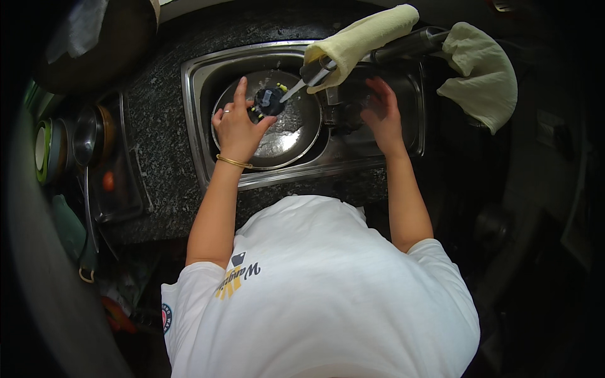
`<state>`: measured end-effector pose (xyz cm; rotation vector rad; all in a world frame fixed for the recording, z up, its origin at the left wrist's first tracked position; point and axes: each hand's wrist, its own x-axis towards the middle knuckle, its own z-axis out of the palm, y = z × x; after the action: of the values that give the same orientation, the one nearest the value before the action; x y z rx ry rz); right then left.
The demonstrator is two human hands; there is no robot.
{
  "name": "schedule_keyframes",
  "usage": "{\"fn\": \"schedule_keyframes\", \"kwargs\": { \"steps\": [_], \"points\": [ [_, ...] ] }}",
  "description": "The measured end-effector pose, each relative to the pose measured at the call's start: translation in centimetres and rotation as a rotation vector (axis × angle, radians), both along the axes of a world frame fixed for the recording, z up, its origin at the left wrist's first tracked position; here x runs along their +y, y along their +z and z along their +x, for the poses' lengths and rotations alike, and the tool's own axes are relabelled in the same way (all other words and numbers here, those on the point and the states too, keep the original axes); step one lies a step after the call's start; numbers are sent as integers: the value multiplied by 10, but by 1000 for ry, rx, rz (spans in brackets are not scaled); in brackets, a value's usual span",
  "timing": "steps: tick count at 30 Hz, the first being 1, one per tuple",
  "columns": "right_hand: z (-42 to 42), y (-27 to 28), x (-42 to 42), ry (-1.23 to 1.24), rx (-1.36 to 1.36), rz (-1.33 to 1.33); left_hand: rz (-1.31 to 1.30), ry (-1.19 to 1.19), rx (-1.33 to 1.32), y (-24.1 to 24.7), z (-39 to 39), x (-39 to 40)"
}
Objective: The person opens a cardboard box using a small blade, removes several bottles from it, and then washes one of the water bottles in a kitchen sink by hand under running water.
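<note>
My left hand [238,125] is over the left sink bowl, its thumb and fingers around a small dark round object [269,102] with yellow-green bits at its edge. I cannot tell exactly what this object is. A stream of water from the tap [315,74] falls on it. Beneath lies a wide round metal basin [288,125], wet and shiny, inside the steel sink [196,127]. Over the right sink bowl [410,118], my right hand [385,115] has its fingers apart and holds nothing that I can see. A dark, unclear thing [347,115] sits beside it.
Pale yellow cloths [368,40] wrap the tap spout and hang at the right [487,75]. On the speckled stone counter [160,123], at left, a tray [118,203] stands near a metal ladle [85,141] and several stacked bowls [43,151]. A large dark round vessel [108,52] stands at upper left.
</note>
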<state>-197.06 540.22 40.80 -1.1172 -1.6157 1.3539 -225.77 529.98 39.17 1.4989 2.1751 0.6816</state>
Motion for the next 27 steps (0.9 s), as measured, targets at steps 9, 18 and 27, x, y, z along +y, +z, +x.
{"fn": "schedule_keyframes", "kwargs": {
  "steps": [9, 18, 27],
  "points": [
    [-34, -57, -39, -104, -190, 40, 34, 152, -78, 4, -23, -35],
    [-119, -47, -17, 112, -163, 133, 73, 277, -84, 18, -33, -55],
    [-139, -57, -32, 87, -296, 153, 30, 369, -173, 19, -38, -70]
  ]
}}
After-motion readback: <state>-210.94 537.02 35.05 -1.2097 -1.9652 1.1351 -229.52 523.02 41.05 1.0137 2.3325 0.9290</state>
